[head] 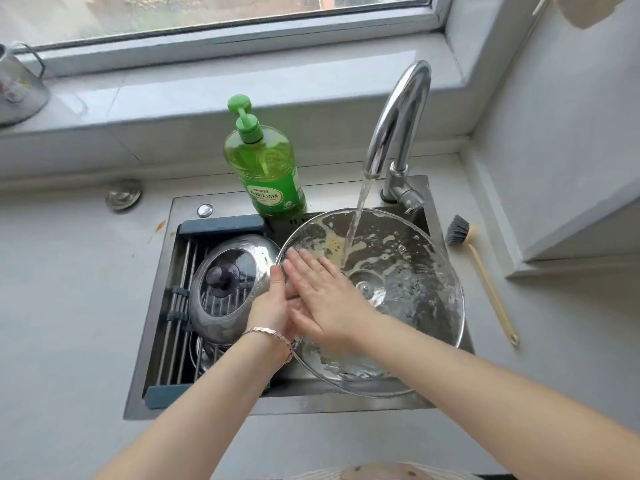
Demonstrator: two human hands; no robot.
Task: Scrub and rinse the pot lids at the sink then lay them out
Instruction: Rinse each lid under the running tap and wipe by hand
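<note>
- The sink (187, 206) is set into the bench (69, 306).
- The big glass lid (415, 306), soapy, fills the sink's right half under the running tap (398, 123).
- A smaller lid (256, 252) rests on the rack (173, 341), left.
- My left fingers (277, 282) grip the big lid's left rim; my right fingers (304, 263) lie straight on it.

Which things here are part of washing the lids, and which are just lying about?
Job: big glass lid, left hand holding its rim, right hand flat on it; small lid on the rack; running tap; soap bottle; brush.
Lying about: metal pot on the sill; metal cap on the counter.
</note>
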